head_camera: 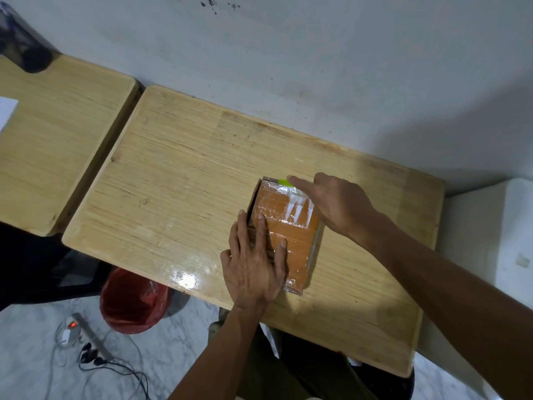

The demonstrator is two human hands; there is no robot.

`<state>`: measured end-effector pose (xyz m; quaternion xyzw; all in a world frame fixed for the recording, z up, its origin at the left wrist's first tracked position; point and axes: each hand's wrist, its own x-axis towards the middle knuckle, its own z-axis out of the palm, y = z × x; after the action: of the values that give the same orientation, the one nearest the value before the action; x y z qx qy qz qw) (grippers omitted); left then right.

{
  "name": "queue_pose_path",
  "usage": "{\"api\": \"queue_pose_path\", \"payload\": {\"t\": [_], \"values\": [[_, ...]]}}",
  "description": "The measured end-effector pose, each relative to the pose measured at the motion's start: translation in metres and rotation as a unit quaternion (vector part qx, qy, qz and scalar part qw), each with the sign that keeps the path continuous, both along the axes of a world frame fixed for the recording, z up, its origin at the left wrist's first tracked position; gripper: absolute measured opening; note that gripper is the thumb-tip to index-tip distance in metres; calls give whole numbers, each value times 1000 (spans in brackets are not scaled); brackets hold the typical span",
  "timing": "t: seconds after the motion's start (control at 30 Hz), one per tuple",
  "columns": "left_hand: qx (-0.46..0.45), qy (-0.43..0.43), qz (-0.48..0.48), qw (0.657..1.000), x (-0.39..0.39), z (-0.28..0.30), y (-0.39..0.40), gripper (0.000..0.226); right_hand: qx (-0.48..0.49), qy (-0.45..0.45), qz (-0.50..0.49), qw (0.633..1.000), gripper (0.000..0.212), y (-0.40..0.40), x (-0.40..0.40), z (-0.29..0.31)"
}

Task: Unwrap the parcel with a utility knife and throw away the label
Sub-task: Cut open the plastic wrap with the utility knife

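Observation:
A brown cardboard parcel [291,235] wrapped in clear tape lies on the wooden table [178,180], right of centre. A white label [300,207] sits on its far top face. My left hand [253,264] lies flat on the near left part of the parcel, fingers spread. My right hand [337,203] is at the parcel's far right corner with the index finger stretched out. A yellow-green utility knife [284,182] shows just under that finger at the parcel's far edge. Whether the hand grips the knife is hidden.
A second wooden table [57,134] stands to the left with a white sheet [7,111] at its edge. A red-lined bin [132,301] is on the floor below the near left table edge. A power strip [83,333] with cables lies beside it. The wall runs behind.

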<state>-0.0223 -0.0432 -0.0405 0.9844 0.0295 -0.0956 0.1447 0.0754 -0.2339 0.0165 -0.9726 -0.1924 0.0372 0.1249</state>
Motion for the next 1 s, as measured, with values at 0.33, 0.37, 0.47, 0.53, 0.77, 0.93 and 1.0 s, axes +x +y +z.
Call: {"api": "queue_pose_path", "payload": {"t": [0.33, 0.37, 0.47, 0.53, 0.77, 0.93, 1.0], "values": [[11, 0, -1, 1000, 0, -1, 0, 70, -32, 13, -22, 999, 59, -10, -10, 1], [12, 1, -2, 1000, 0, -1, 0, 71, -40, 20, -20, 999, 60, -13, -12, 3], [15, 2, -4, 1000, 0, -1, -1, 71, -73, 43, -26, 996, 64, -25, -19, 8], [15, 0, -5, 1000, 0, -1, -1, 71, -82, 53, -31, 995, 65, -28, -23, 11], [21, 3, -9, 1000, 0, 2, -1, 69, -47, 33, -36, 998, 59, -21, -19, 7], [24, 3, -8, 1000, 0, 2, -1, 68, -96, 52, -31, 994, 60, -2, -10, 10], [24, 4, -8, 1000, 0, 2, -1, 69, -104, 34, -33, 993, 59, -2, -10, 14]]}}
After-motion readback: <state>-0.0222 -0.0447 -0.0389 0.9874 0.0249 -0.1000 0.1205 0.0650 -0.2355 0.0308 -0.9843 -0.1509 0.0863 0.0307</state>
